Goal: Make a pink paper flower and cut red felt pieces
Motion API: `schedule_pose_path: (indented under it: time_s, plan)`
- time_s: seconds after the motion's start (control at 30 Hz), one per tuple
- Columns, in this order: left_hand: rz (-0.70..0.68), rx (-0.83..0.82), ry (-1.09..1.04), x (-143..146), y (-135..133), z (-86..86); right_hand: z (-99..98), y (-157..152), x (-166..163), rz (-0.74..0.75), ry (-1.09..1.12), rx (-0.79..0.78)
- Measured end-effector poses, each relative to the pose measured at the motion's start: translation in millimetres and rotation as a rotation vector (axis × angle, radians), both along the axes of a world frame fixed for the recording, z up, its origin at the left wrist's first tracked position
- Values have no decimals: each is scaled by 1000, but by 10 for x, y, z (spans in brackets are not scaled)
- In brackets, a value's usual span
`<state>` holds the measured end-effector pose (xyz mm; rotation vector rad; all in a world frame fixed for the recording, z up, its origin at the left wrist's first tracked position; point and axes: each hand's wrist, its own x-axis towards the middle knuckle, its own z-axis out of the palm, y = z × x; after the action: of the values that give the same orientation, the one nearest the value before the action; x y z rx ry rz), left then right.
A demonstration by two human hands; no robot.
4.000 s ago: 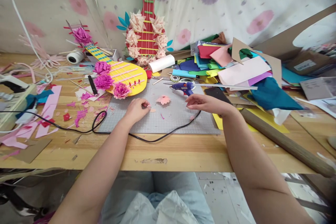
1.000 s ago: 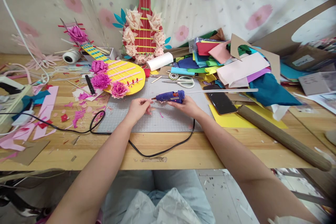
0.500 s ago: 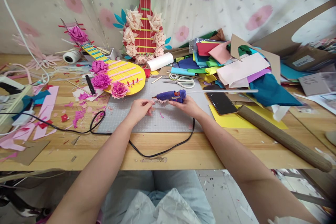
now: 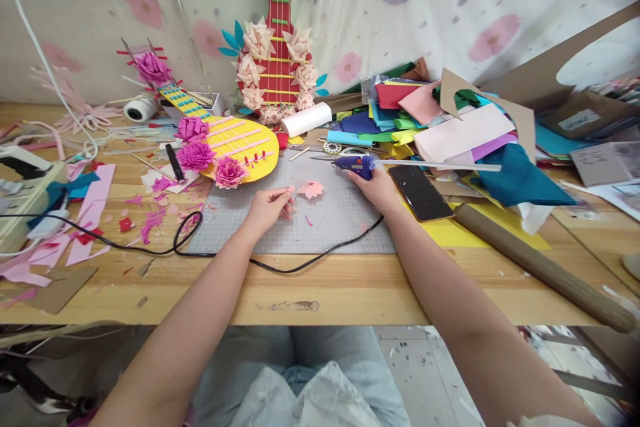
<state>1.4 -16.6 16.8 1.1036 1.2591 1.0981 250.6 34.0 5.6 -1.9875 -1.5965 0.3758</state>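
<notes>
Held in my right hand (image 4: 374,188) is a blue hot glue gun (image 4: 353,165), its nozzle pointing left and a long white glue stick (image 4: 440,165) sticking out of its back. My left hand (image 4: 270,207) is pinched closed over the grey cutting mat (image 4: 330,233); a small pink bit shows at its fingertips, too small to make out. Between the hands, a pale pink paper flower (image 4: 311,189) lies on the mat. The gun's black cord (image 4: 295,271) loops across the mat's front edge.
A yellow paper guitar (image 4: 245,140) with magenta flowers lies behind the mat. A red guitar (image 4: 280,73) stands at the back. Scissors (image 4: 356,152), a phone (image 4: 420,192), a cardboard tube (image 4: 540,263) and piled coloured paper (image 4: 390,117) lie to the right. Pink scraps (image 4: 153,223) litter the left.
My right hand has moved the glue gun right and slightly back, away from my left hand. The pale pink flower now shows on the mat. My left hand has barely moved.
</notes>
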Motion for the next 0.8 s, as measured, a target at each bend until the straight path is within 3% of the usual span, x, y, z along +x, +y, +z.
schedule_pose_path:
  time_s: [0.13,0.27,0.33,0.43,0.57,0.67,0.8]
  plan:
    - [-6,31,106,-33,24,-58,171,-152,25,-56,-166,118]
    - [-26,224,385,-80,25,-123,369,-320,63,-19,-161,-72]
    - [-15,366,591,-88,11,-125,426,-382,9,119,-8,-183]
    - [47,584,834,-62,-21,-90,469,-441,-205,331,450,-288]
    - [104,752,909,1,-63,-39,509,-462,-584,390,1045,-440]
    - [87,794,875,19,-78,-30,539,-449,-788,379,1233,-494]
    - [65,788,856,8,-81,-30,565,-428,-908,313,1278,-505]
